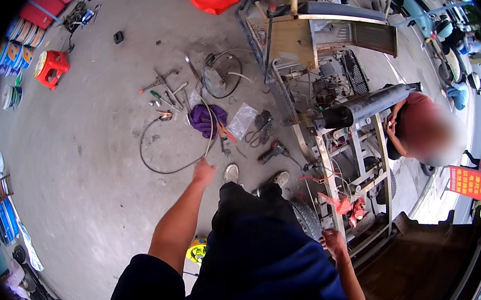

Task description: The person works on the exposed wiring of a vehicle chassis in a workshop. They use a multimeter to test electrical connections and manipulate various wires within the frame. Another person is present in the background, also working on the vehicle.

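My left hand (203, 171) is closed around a cable (148, 156) above the floor. From there the dark part loops left to a copper-coloured clamp (165, 115), and a lighter stretch runs up past a purple cloth (205, 120). My right hand (333, 242), low on the right, has its fingers curled at the side rail of a metal vehicle frame (331, 184), next to a tyre (306, 218); its grip is partly hidden. Red rags (349, 206) hang on the frame ahead of that hand. A power drill (273, 152) lies in front of my shoes.
Hand tools (170, 91), a coiled hose (223, 72) and a clear plastic bag (242, 120) lie on the floor ahead. Across the frame, a person (419, 125) crouches beside a black cylinder (368, 105). A red stool (52, 69) stands far left; a brown metal panel (422, 260) is lower right.
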